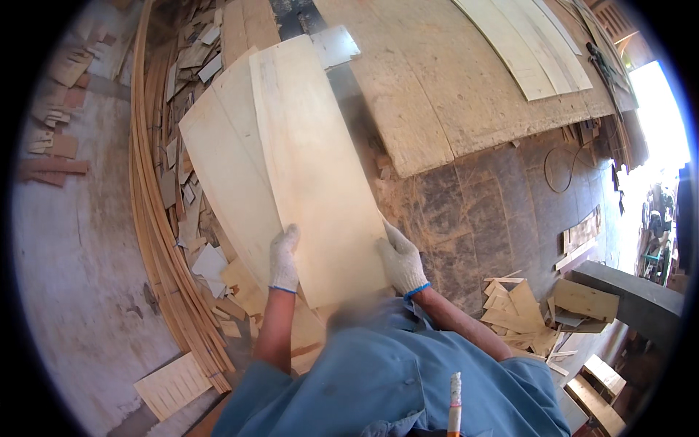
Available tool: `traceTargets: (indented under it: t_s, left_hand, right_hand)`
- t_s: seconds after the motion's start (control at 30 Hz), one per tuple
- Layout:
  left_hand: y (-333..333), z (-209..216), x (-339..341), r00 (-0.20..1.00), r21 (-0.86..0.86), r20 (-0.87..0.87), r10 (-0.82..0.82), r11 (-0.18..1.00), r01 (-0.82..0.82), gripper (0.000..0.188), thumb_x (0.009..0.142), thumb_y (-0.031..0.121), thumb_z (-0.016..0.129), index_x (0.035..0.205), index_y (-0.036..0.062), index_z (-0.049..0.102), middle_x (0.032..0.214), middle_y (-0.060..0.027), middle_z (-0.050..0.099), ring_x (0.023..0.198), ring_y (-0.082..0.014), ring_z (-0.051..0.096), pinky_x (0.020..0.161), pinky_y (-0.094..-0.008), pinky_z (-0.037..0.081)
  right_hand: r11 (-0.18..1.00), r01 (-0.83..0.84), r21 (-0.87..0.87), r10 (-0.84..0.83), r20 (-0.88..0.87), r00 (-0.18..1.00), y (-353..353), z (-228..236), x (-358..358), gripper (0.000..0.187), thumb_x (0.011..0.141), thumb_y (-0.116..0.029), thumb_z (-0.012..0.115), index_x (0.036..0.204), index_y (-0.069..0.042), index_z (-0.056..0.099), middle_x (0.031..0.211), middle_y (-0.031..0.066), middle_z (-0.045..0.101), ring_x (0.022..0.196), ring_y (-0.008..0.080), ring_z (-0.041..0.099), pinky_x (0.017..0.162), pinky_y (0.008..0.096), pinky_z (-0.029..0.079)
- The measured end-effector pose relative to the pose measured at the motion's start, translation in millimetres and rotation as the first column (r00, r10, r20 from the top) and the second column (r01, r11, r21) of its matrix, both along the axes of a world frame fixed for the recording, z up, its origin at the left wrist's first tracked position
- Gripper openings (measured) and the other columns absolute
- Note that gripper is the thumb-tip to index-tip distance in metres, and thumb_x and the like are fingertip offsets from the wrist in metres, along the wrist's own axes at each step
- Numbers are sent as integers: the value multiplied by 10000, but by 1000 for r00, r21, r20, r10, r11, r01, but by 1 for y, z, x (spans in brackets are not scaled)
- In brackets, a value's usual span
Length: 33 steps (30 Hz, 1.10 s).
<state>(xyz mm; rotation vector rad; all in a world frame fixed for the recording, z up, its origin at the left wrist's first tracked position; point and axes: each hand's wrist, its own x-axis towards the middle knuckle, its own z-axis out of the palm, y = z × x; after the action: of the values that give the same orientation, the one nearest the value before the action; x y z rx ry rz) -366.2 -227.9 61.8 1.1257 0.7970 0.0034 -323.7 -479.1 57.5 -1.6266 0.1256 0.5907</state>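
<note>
A long, pale plywood board (317,167) stretches away from my body between my two gloved hands. My left hand (284,258), in a white knit glove, closes round its left edge near the close end. Opposite it, my right hand (403,258) grips the right edge, and the fingers under the board are hidden. A second pale plywood board (222,156) lies partly beneath the first, on its left side. Near the far end of the held board is a shiny metal plate (335,46).
A broad brown worktable (422,95) stands ahead to the right, with pale plywood strips (528,54) on it. Long thin wood strips (149,240) run along the left beside scattered offcuts (211,266). More wood scraps (520,313) lie at right, near a grey beam (630,288).
</note>
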Motion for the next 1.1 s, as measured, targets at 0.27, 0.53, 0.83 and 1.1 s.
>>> traceTargets:
  t_s: [0.27,0.53,0.83,1.1]
  left_hand:
    - [6,16,30,999,13,37,-23,1000,23,435,991,324,517,1202,-51,577,1104,-128,655,958,-202,660,842,-326,541]
    - [29,-1,44,999,17,3,-42,999,42,448,981,335,531,1225,-39,569,1122,-127,658,970,-208,663,863,-327,541]
    - [56,-2,83,994,-76,107,-29,996,37,411,975,303,540,1210,-34,575,1127,-126,655,992,-201,654,869,-324,537]
    - [40,-43,62,999,-4,40,13,1000,-13,431,996,308,529,1250,-40,552,1173,-131,633,1030,-224,639,895,-347,529]
  right_hand:
    - [992,40,119,-49,68,996,16,-27,21,464,945,-140,579,1372,22,498,1303,153,599,1185,190,559,1000,302,429]
    - [987,30,155,-39,52,998,30,-12,42,480,932,-165,556,1378,2,494,1305,179,604,1199,220,572,1010,329,433]
    - [998,-10,70,5,75,997,57,-16,80,464,940,-134,551,1377,12,491,1279,137,615,1170,188,569,995,309,434]
    - [999,34,33,-35,30,999,31,-27,77,454,930,-51,560,1371,36,497,1267,81,623,1140,114,552,969,261,437]
